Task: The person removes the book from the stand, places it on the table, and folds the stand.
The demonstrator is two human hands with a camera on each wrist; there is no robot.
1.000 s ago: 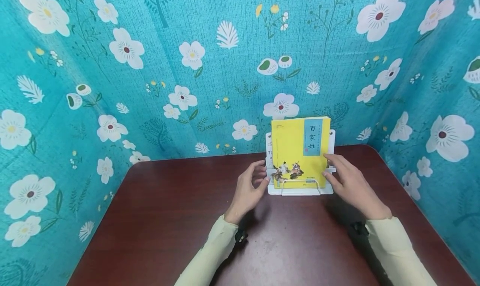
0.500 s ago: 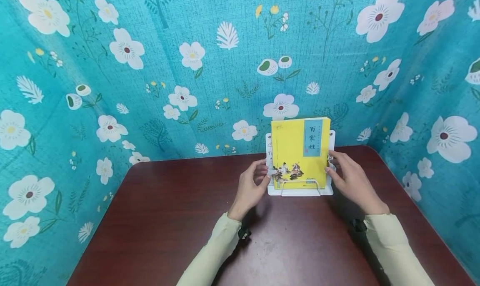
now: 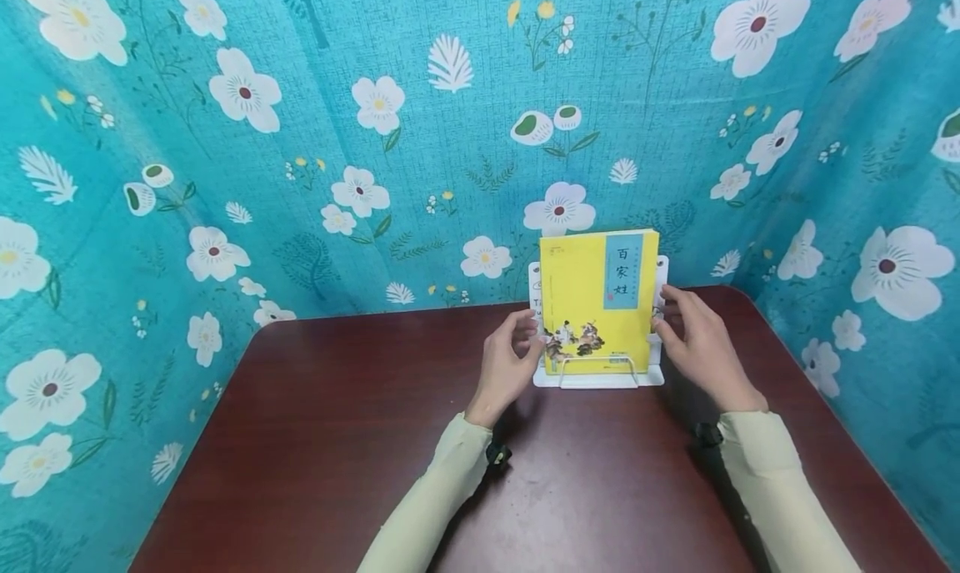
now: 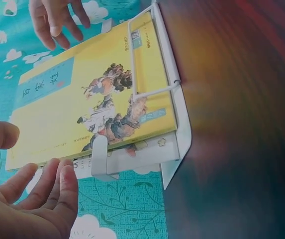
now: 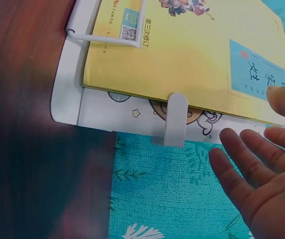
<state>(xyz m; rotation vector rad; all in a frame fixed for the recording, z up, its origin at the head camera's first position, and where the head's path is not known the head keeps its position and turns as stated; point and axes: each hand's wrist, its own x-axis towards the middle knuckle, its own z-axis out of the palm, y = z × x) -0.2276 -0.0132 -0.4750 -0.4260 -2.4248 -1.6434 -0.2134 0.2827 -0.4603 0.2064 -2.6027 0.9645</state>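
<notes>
A yellow book [image 3: 581,289] with a blue title panel stands upright on a white book stand [image 3: 547,381], its bottom behind a white wire holder [image 3: 598,381]. My left hand [image 3: 506,360] is at the stand's left edge, fingers loosely bent and thumb apart, nothing held. At the right edge my right hand [image 3: 701,348] has its fingers spread, and its thumb tip overlaps the cover's edge in the right wrist view. White side clips show in both wrist views: the left clip [image 4: 100,157] and the right clip [image 5: 176,119] each fold over an edge of the book.
The stand is near the back of a dark red-brown table [image 3: 360,406]. Blue-green floral cloth [image 3: 420,164] hangs close behind it and along both sides. Cartoon drawings mark the stand's back plate [image 5: 142,112].
My right hand has drawn slightly right and up, its fingertips leaving the book's cover. My left hand has shifted only a little. The book and stand stay in place while the head view tilts slightly.
</notes>
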